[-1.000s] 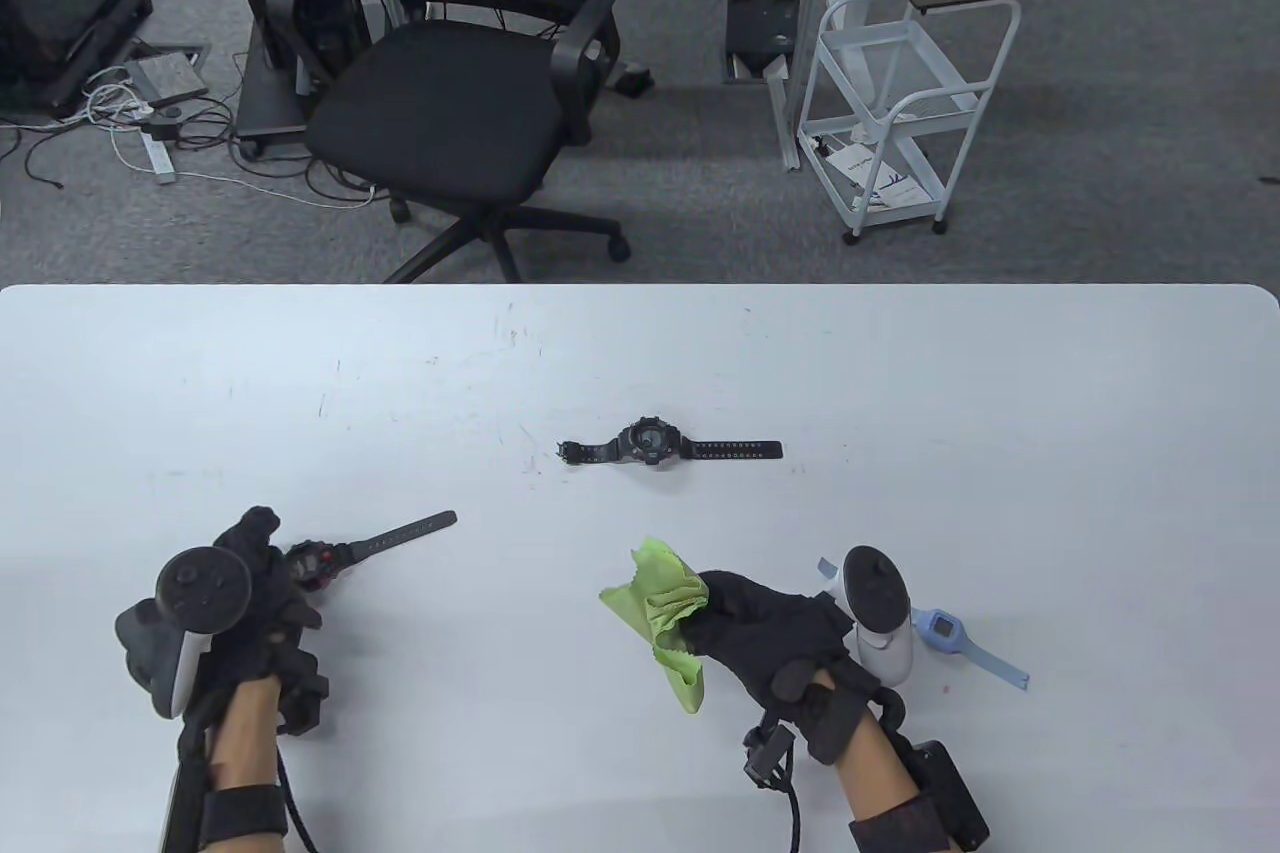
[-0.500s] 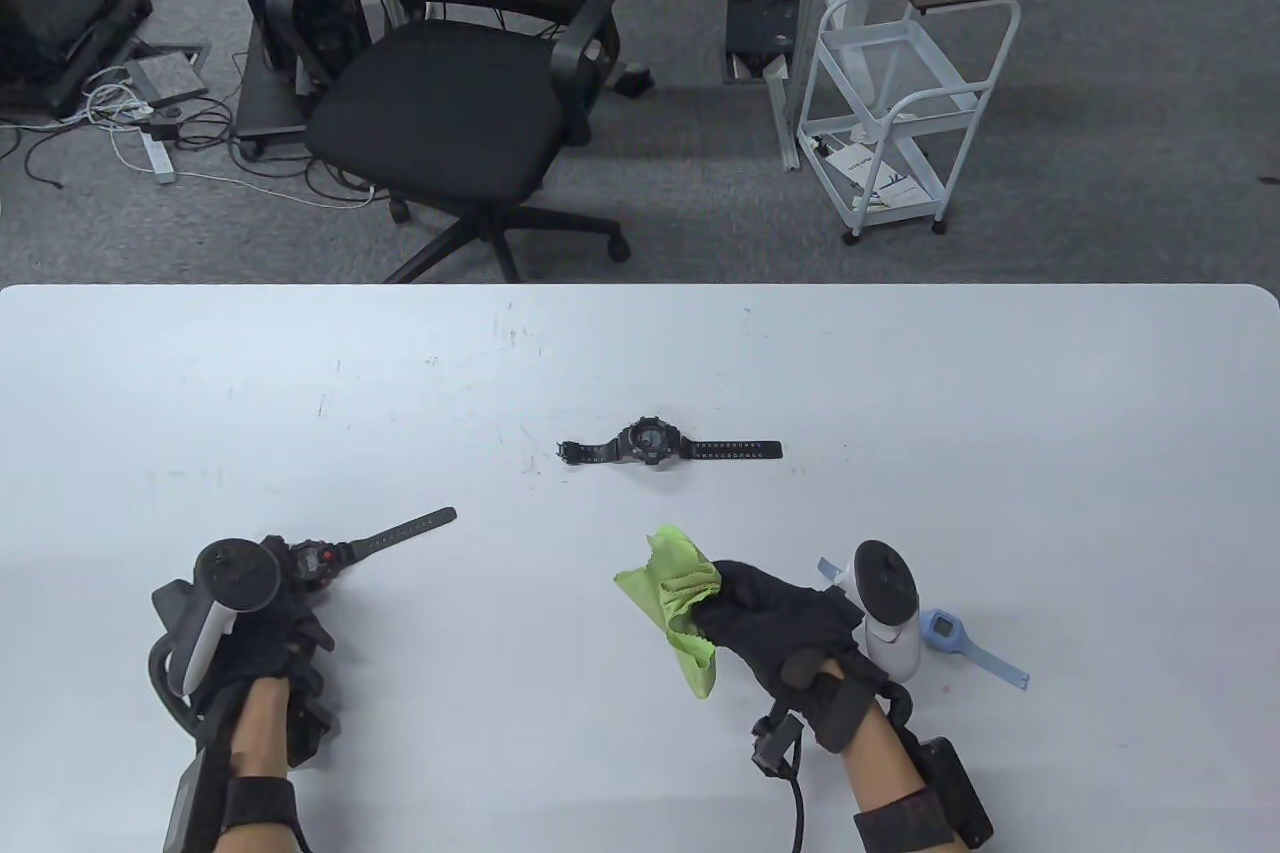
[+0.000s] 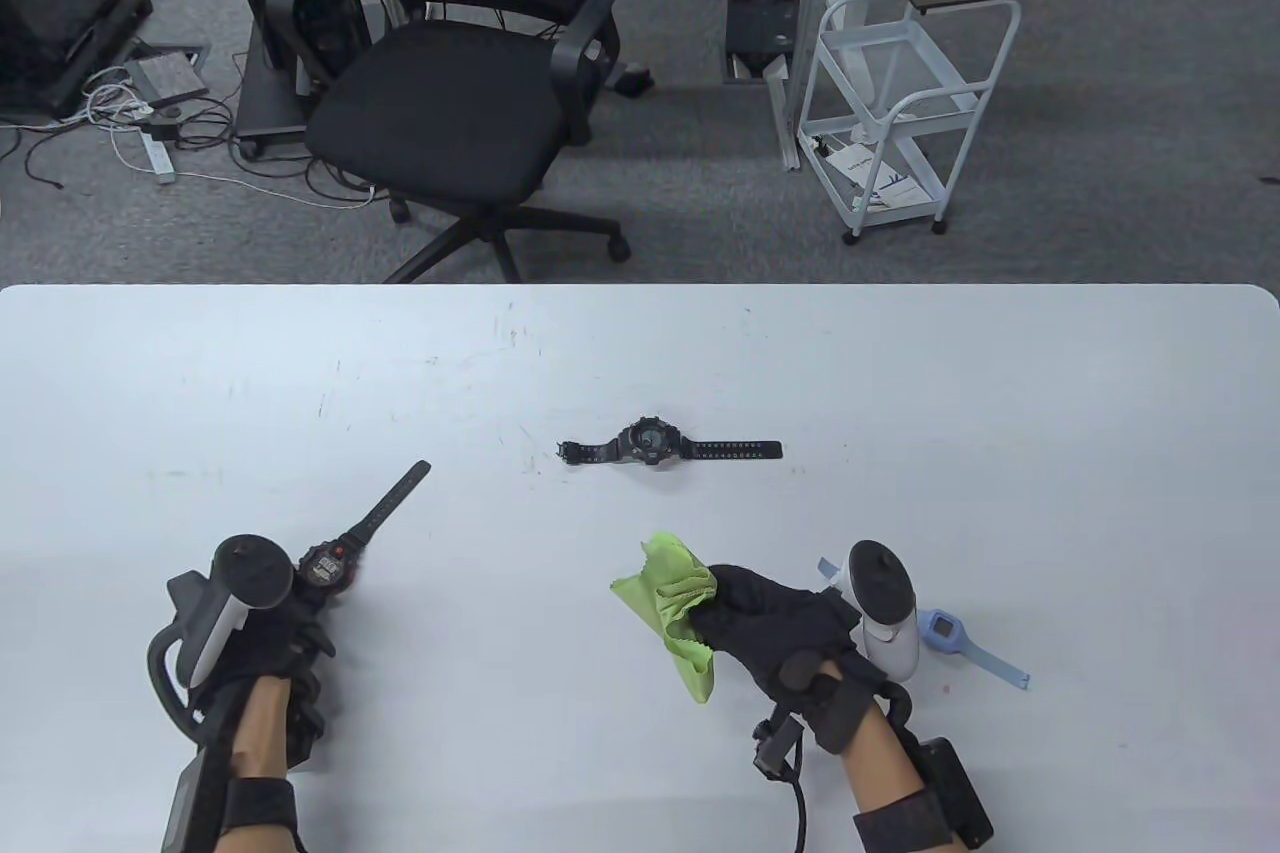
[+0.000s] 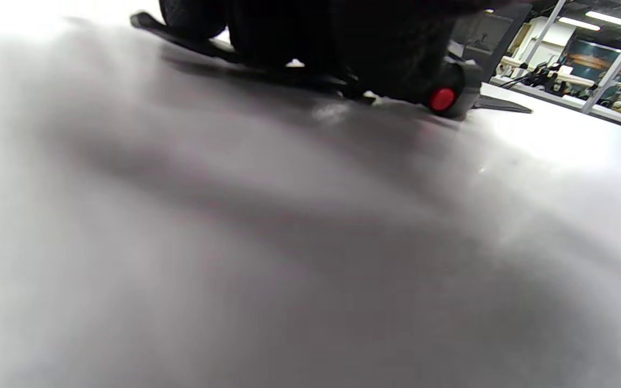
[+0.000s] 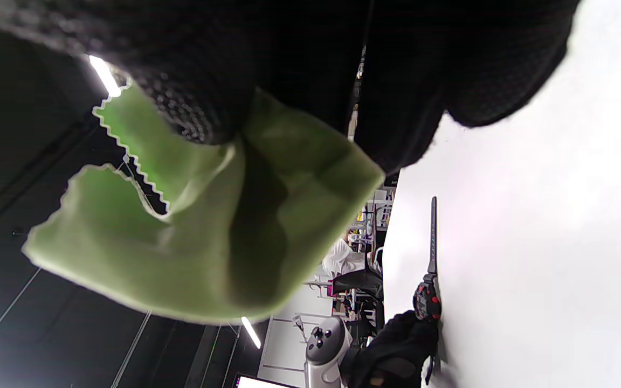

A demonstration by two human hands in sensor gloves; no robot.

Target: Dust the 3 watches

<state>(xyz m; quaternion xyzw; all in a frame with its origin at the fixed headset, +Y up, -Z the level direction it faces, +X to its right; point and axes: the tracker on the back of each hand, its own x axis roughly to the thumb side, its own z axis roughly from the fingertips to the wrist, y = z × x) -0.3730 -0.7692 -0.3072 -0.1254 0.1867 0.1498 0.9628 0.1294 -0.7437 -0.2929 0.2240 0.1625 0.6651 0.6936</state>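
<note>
My left hand (image 3: 268,638) grips a black-and-red watch (image 3: 325,565) at the table's near left; its free strap points up and to the right. The left wrist view shows dark gloved fingers (image 4: 343,43) over that watch (image 4: 453,97), which lies on the table. My right hand (image 3: 770,618) pinches a bunched green cloth (image 3: 668,605) just above the table, near centre. In the right wrist view the cloth (image 5: 208,242) hangs from the gloved fingers (image 5: 208,81). A black watch (image 3: 650,443) lies flat mid-table. A light blue watch (image 3: 945,633) lies right of my right hand, partly behind the tracker.
The white table (image 3: 900,393) runs across the whole view, its far edge behind the black watch. Beyond it stand a black office chair (image 3: 450,103) and a white wire cart (image 3: 900,93) on the carpet.
The black-and-red watch has turned anticlockwise in my left hand, so its strap now points up-right instead of right. The right hand and cloth have barely shifted.
</note>
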